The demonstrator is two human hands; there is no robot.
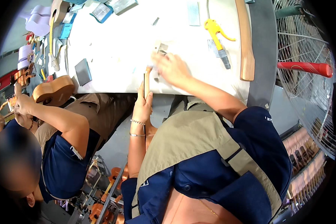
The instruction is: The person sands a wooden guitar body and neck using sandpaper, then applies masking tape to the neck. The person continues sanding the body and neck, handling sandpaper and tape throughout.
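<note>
Instrument neck point(147, 81) in left hand point(142, 107); right hand point(173, 70) near.

Right fingers point(162, 63) blurred, instrument body point(150, 129) mostly hidden by apron point(186, 134)

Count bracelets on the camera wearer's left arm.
2: a beaded bracelet nearer the left hand, and a plain silver-coloured bangle farther up. Neither is hidden.

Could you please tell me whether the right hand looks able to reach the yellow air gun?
Probably yes: nothing tall stands between the right hand and the yellow air gun on the white tabletop, though blur hides whether that hand is empty.
</note>
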